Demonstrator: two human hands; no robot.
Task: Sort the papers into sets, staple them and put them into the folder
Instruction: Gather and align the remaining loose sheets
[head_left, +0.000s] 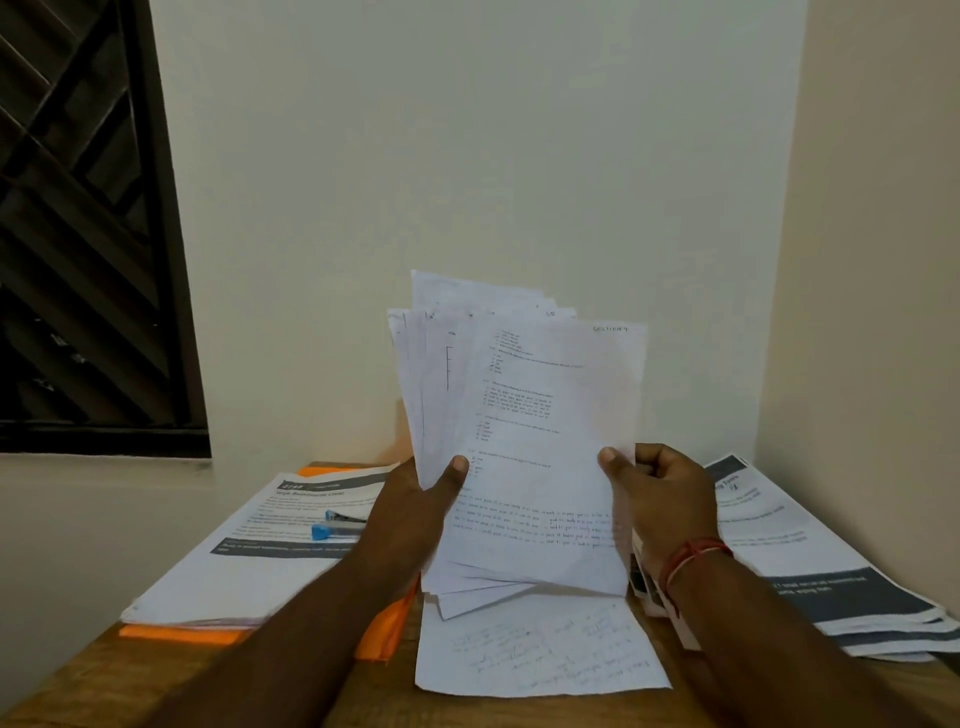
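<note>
Far left, a dark window (78, 223) in the pale wall; below it the wooden table (104, 670). On its left side an orange folder (176, 635) lies flat under a left pile of printed sheets (234, 571); a blue stapler (328, 531) rests on top of that pile, close to the left hand (415, 504). That hand grips the sheaf of papers (524, 415) from the lower left, thumb on the front, fingers hidden behind; the sheaf stands upright and fanned above the middle of the table. Under it, a handwritten sheet (540, 654) lies flat on the wood. The right hand (660, 493) pinches the sheaf's right edge, thumb on the front sheet, fingers curled in; there's a red thread band (693, 556) on that wrist. Far right, a right pile of printed sheets (810, 561) lies spread along the table's edge.
</note>
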